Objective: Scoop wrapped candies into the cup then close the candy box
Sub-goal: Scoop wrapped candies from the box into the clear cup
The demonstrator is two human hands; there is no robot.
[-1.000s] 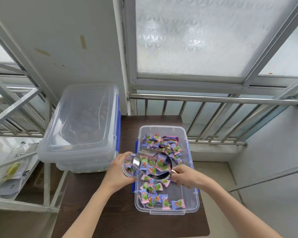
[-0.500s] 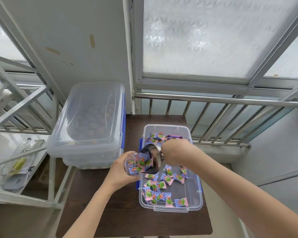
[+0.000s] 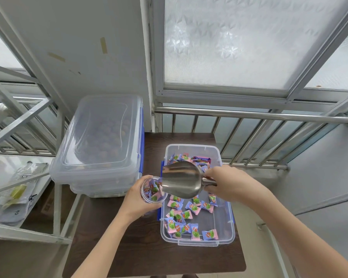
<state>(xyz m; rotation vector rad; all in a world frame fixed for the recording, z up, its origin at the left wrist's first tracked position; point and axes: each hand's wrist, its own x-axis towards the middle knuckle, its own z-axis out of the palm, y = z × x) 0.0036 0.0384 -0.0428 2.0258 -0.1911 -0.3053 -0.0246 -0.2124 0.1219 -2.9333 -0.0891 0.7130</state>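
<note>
Scoop [image 3: 181,182] now empty: the candies it carried a second ago are in the cup [image 3: 154,190], which shows noticeably fuller. Half a second ago the scoop was tipped mouth-down into the cup; now it sits turned up and back, its bowl open and bare, its lip just right of the cup rim. Right hand [image 3: 229,182] has drawn back rightward from above the cup, gripping the handle over the candy box [image 3: 226,227]. Left hand [image 3: 138,199] has righted the cup from its tilt.
</note>
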